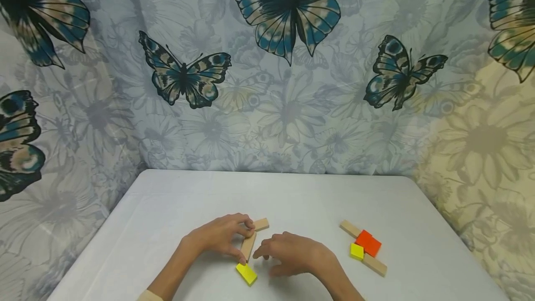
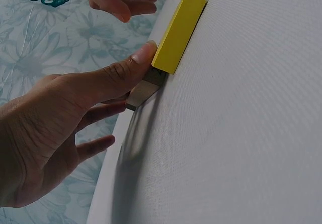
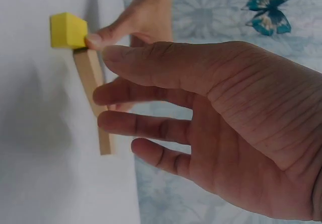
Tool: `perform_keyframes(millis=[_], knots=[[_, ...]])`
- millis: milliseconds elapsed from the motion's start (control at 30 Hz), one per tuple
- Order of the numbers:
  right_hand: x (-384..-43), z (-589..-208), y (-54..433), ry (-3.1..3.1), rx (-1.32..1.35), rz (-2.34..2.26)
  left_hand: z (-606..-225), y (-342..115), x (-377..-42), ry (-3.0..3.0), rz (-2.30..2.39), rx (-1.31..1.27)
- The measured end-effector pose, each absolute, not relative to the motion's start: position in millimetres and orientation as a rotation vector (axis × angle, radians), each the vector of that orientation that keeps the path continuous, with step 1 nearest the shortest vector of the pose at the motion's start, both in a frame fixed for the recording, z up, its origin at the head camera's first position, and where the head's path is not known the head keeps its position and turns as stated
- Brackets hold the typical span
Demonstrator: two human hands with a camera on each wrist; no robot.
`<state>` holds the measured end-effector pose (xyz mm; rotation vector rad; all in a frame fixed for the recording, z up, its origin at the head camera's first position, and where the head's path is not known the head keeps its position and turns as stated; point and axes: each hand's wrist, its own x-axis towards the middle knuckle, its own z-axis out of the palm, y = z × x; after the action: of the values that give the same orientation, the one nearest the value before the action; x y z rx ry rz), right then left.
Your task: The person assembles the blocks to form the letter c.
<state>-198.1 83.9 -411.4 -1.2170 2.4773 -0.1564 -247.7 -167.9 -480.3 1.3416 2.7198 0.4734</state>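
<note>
My left hand (image 1: 225,233) spans a plain wooden block (image 1: 248,246) lengthwise, thumb at its near end and fingertips at its far end. Right by that thumb lies a yellow block (image 1: 246,274), its end meeting the wooden one at an angle. Another wooden block (image 1: 261,224) extends from the far end, partly covered by the left fingers. To the right of this row, my right hand (image 1: 292,252) hovers with loosely bent, spread fingers and nothing in them. The right wrist view shows its fingertips overlapping the held wooden block (image 3: 90,75).
On the table's right side lies a second group: a wooden block (image 1: 349,228), orange-red pieces (image 1: 368,243), a yellow block (image 1: 357,251) and another wooden block (image 1: 374,265), arranged diagonally. The white table (image 1: 292,199) ends at a butterfly-patterned cloth backdrop (image 1: 288,120).
</note>
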Motion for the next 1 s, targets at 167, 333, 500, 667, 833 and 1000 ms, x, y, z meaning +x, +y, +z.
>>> perform_keyframes(millis=[167,333,500,667,833,1000], knots=[[-203.8,-403.0,98.4,2.517,-1.145,-0.223,-478.7,-167.3,-246.3,2.725,0.46,1.319],[-209.8,-396.3,120.3,2.599,-1.053,-0.313,-478.5,-167.1,-246.1,2.733,0.441,1.302],[-212.9,-390.9,148.8,2.652,-0.961,-0.459,-478.9,-166.8,-246.3,2.721,0.457,1.292],[-215.5,-383.1,178.8,2.681,-0.868,-0.542,-478.2,-166.9,-246.1,2.717,0.466,1.297],[-219.4,-379.8,206.1,2.706,-0.721,-0.558,-478.0,-166.7,-245.9,2.727,0.454,1.31],[-223.5,-383.8,228.1,2.71,-0.557,-0.592,-478.1,-165.8,-246.0,2.714,0.462,1.301]])
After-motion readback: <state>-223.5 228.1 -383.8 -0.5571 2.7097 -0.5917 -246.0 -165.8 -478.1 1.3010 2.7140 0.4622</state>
